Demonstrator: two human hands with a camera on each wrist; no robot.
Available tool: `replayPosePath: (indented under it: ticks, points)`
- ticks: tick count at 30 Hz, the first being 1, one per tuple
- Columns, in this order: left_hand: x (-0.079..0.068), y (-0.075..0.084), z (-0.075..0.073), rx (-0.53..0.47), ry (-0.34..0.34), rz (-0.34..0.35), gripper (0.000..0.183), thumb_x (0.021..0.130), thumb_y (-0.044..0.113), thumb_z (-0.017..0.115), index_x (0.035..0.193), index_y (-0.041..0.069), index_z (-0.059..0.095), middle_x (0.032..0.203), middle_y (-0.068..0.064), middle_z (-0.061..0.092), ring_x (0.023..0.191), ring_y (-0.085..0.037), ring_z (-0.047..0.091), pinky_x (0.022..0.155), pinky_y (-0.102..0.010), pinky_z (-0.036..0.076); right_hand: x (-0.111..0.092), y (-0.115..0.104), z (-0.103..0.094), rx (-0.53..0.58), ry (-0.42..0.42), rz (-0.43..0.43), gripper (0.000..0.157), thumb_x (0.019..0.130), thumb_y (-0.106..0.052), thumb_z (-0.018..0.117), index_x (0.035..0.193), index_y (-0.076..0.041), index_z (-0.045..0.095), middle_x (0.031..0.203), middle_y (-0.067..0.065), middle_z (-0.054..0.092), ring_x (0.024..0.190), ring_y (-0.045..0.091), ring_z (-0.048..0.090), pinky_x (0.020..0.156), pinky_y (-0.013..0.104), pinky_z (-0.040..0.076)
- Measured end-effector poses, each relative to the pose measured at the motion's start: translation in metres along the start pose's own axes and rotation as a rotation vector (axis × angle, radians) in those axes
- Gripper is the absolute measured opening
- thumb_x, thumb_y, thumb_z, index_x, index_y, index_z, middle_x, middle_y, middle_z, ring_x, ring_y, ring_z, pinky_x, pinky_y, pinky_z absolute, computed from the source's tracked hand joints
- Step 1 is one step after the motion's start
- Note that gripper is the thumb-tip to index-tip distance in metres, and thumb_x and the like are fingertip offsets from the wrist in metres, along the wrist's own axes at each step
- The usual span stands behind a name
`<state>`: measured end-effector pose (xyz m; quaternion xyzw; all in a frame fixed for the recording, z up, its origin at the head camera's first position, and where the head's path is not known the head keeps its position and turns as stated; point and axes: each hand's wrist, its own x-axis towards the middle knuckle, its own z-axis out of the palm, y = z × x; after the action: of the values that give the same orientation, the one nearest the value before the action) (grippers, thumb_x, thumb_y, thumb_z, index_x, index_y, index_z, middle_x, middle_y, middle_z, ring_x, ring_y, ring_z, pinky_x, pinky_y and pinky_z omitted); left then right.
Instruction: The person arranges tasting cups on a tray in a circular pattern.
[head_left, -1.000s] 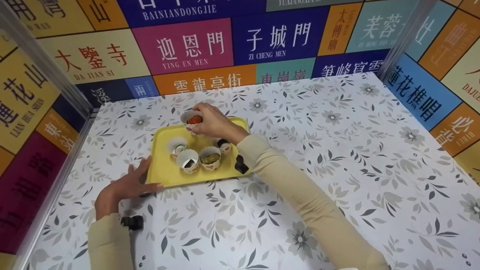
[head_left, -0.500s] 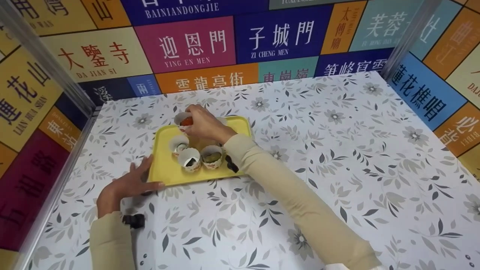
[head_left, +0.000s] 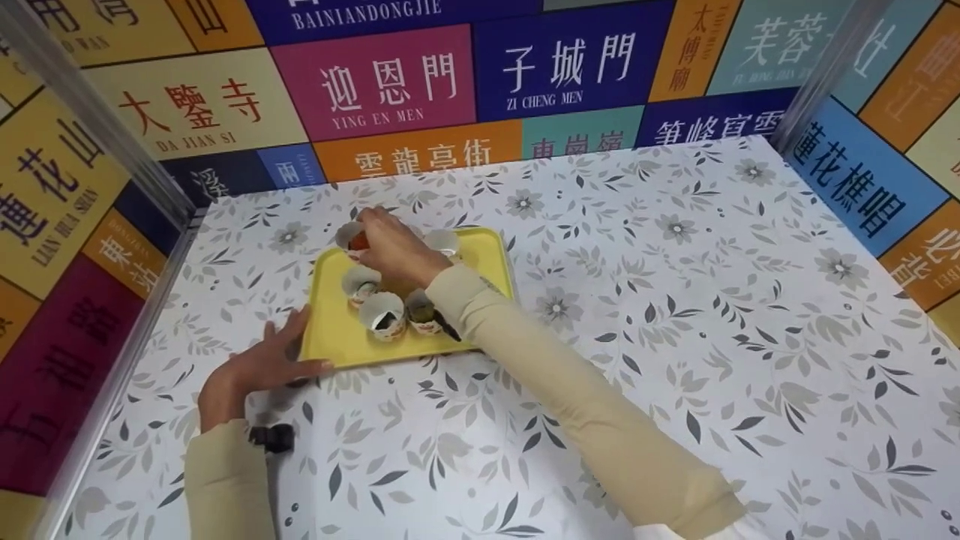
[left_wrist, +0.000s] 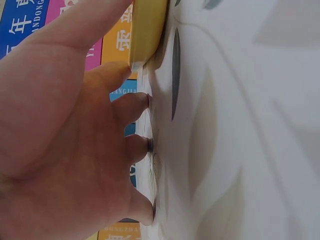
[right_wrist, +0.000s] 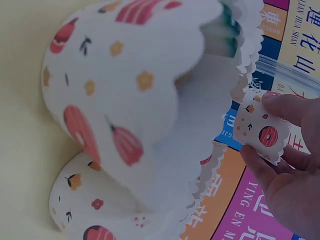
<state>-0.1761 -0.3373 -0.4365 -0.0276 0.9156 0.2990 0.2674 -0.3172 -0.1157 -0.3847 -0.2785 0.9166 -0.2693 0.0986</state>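
Note:
My right hand (head_left: 397,251) pinches a white paper baking cup (head_left: 346,237) with something red inside, over the back left corner of a yellow tray (head_left: 330,341). In the right wrist view, the thumb and fingers hold that patterned cup (right_wrist: 261,125) by its sides, above the level of the nearer cups. My left hand (head_left: 259,369) rests at the tray's left edge, fingers spread, thumb along the front corner. The left wrist view shows its fingertips (left_wrist: 142,145) on the table beside the tray wall (left_wrist: 147,30).
More baking cups stand on the tray: one with dark pieces (head_left: 382,319), one with greenish contents (head_left: 422,311), a pale one (head_left: 361,285) and another (head_left: 442,244) behind the right hand. Printed wall panels (head_left: 375,82) border the flowered tabletop (head_left: 675,300) at back and sides.
My right hand has moved left with the baking cup, from above the tray's back middle to its back left corner. The left hand has stayed at the tray's edge.

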Motion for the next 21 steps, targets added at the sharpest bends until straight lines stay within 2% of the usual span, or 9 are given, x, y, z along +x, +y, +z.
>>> replayPosePath:
  ticks: [10,15,17,21]
  points:
    - [-0.0007,0.0024,0.0001,-0.009,-0.003,-0.012,0.119,0.08,0.067,0.071,0.16,0.032,-0.01,0.168,-0.008,-0.02,0.148,-0.044,-0.032,0.112,-0.079,-0.008,0.0043,0.0036,0.0031,0.063,0.068,0.01,0.055,0.099,-0.029,0.063,0.146,-0.012,0.04,0.139,0.004,0.048,0.125,0.013,0.051,0.109,0.027,0.047]
    - [-0.0005,0.0019,-0.0017,0.01,0.011,0.042,0.118,0.083,0.061,0.072,0.161,0.024,-0.009,0.168,-0.013,-0.017,0.147,-0.048,-0.03,0.113,-0.079,-0.005,0.0069,0.0046,0.0012,0.062,0.103,-0.024,0.059,0.098,-0.026,0.064,0.148,-0.007,0.039,0.142,0.01,0.049,0.127,0.017,0.052,0.108,0.029,0.047]
    - [-0.0007,0.0015,-0.0022,0.021,0.015,0.058,0.118,0.084,0.059,0.072,0.161,0.021,-0.009,0.168,-0.015,-0.016,0.147,-0.05,-0.029,0.113,-0.079,-0.004,0.008,0.0047,0.0017,0.043,0.092,-0.032,0.06,0.098,-0.026,0.065,0.148,-0.006,0.039,0.142,0.011,0.049,0.127,0.018,0.052,0.107,0.029,0.048]
    - [-0.0009,0.0019,-0.0014,0.021,0.004,0.03,0.118,0.084,0.063,0.07,0.161,0.025,-0.01,0.168,-0.012,-0.018,0.148,-0.048,-0.029,0.113,-0.079,-0.004,0.0093,0.0048,0.0044,0.015,0.048,-0.019,0.056,0.096,-0.025,0.067,0.144,-0.007,0.044,0.14,0.01,0.052,0.125,0.018,0.053,0.105,0.03,0.049]
